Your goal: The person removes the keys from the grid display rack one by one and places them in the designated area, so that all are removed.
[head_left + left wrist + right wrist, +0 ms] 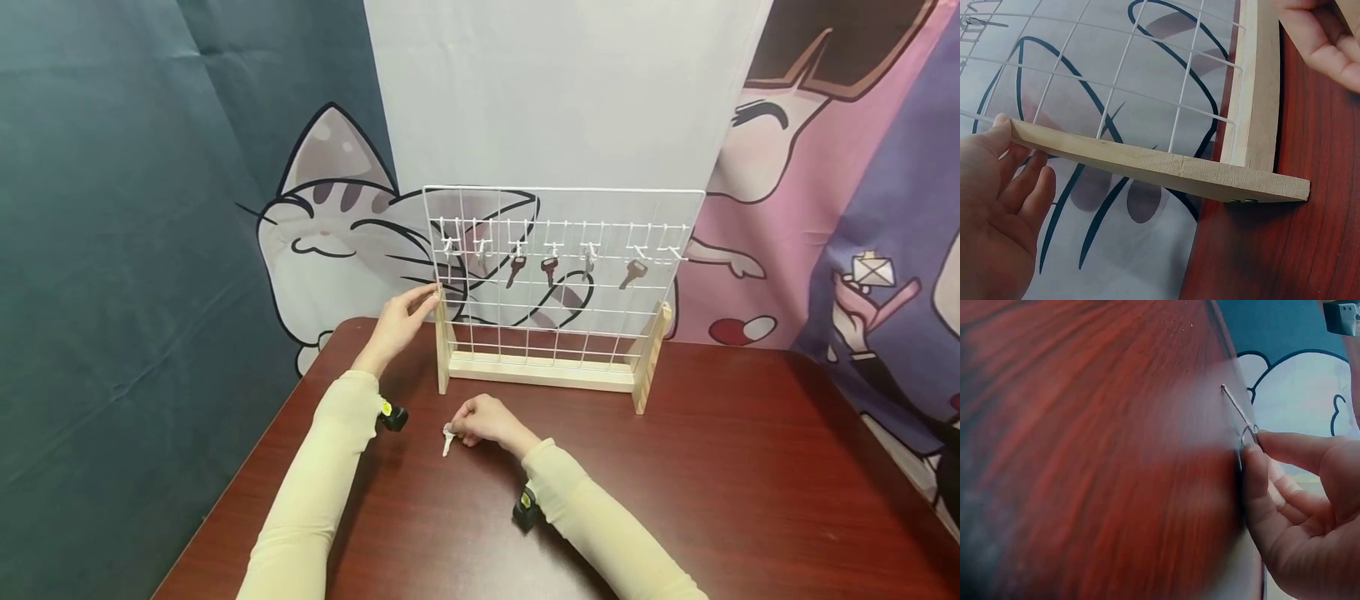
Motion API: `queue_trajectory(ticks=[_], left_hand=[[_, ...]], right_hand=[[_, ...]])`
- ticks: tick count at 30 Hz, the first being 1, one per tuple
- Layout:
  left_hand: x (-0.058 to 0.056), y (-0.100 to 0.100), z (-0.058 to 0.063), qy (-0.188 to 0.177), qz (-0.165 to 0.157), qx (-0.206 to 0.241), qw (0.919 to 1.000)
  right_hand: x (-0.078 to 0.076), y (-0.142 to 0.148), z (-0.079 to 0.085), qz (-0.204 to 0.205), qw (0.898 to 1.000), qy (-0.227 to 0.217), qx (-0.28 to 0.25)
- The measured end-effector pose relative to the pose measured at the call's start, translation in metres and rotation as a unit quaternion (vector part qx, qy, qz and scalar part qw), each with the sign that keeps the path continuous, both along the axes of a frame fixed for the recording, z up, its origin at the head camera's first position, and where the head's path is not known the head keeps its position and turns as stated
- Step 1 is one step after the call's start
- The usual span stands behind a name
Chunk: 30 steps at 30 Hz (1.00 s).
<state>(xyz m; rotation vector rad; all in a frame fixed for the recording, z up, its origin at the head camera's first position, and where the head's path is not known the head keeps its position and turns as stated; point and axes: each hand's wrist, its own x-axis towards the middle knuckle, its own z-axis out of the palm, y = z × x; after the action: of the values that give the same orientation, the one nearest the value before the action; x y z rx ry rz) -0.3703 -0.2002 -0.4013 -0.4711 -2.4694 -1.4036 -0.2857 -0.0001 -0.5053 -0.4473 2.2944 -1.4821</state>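
A white wire grid rack (555, 287) on a wooden stand (540, 372) stands on the table. At its left side, my left hand (401, 325) pinches the top end of the wooden upright (1172, 164), thumb and fingers on either side in the left wrist view. In front of the rack, my right hand (487, 419) pinches a small silver key (447, 442) by its ring (1247, 435), the blade pointing away from the fingertips. Several keys hang from hooks along the grid, among them a dark key (517, 268) and a brownish key (634, 270).
The reddish-brown wooden table (750, 467) extends to the right of the rack. Behind it hangs a printed cloth backdrop (570, 92) with cartoon figures. Black wrist cameras (526, 508) sit on both sleeves.
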Motion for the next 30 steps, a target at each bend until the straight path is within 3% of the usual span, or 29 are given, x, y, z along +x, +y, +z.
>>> queue_trajectory(ticks=[5, 9, 30], left_hand=[[-0.0005, -0.0012, 0.0000, -0.005, -0.002, -0.003, 1.0000], [-0.0014, -0.0021, 0.0014, -0.001, -0.002, -0.006, 1.0000], [-0.0031, -0.0013, 0.0007, -0.014, -0.013, 0.002, 0.9998]], right_hand=[[-0.0015, -0.0036, 0.0027, 0.000, 0.997, 0.034, 0.066], [-0.0053, -0.0060, 0.0052, 0.002, 0.995, 0.048, 0.087], [-0.0099, -0.0102, 0.0043, -0.010, 0.995, 0.048, 0.084]])
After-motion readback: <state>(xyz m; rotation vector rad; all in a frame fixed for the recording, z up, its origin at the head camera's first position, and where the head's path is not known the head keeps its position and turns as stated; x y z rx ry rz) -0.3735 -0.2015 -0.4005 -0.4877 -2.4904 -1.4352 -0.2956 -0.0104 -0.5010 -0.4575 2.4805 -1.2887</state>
